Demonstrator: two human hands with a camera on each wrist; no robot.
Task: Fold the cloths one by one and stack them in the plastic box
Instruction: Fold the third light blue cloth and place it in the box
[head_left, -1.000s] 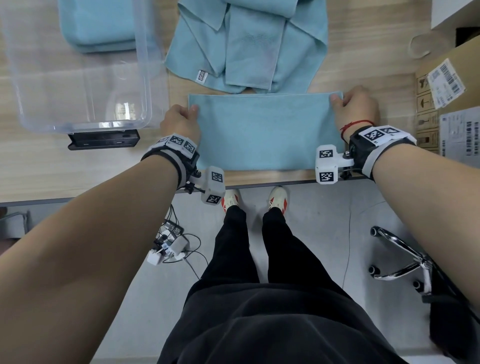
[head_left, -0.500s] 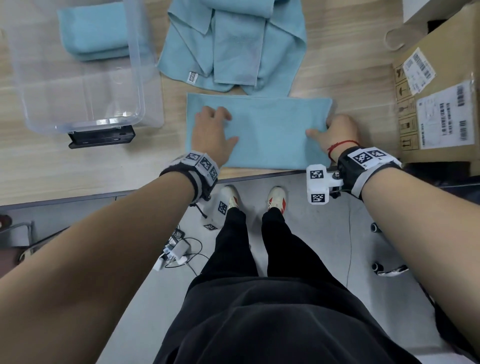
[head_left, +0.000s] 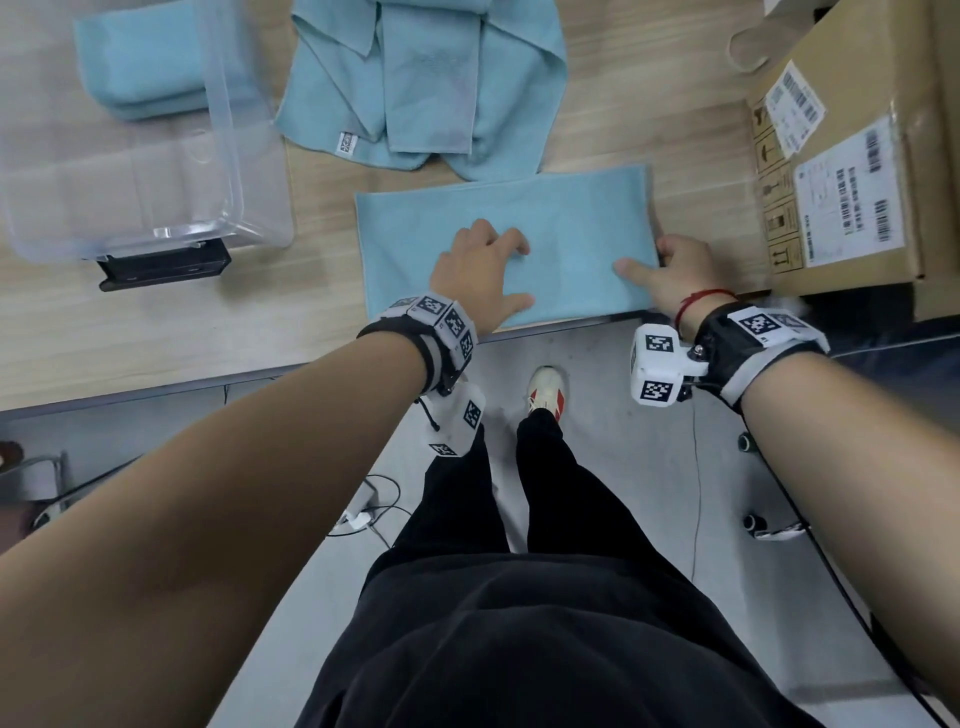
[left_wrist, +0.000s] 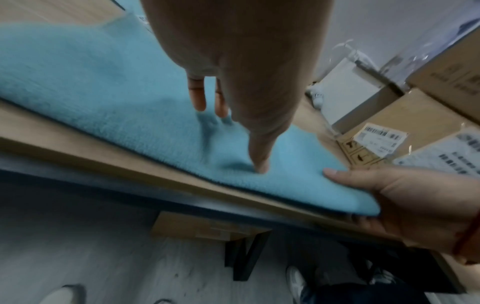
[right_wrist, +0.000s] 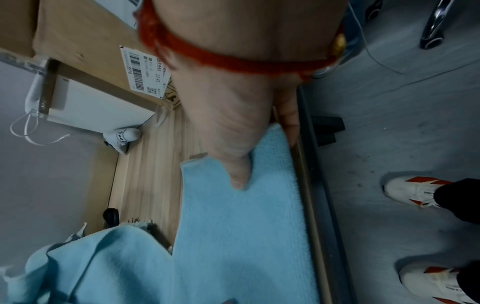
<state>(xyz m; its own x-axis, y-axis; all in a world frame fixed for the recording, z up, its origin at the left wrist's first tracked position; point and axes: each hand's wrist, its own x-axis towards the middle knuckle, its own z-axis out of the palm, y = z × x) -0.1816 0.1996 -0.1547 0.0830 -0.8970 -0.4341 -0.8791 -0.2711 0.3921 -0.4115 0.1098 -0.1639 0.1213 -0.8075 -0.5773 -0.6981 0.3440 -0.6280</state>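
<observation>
Left hand lies palm-down, fingers spread and nearly straight, pressing the middle of the half-folded light-blue microfibre cloth at the front edge of the pale wooden table. Right hand pinches the cloth's right end, thumb on top, fingers curled under the edge. Rumpled pile of unfolded blue cloths touches its far edge. Clear plastic box sits far-left with folded blue cloths inside. Labelled cardboard carton sits just beside the right hand.

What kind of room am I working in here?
Probably an office or lab workroom, not a home: taped cardboard shipping boxes on a wooden desk, a wheeled chair base, loose cables on the floor.
</observation>
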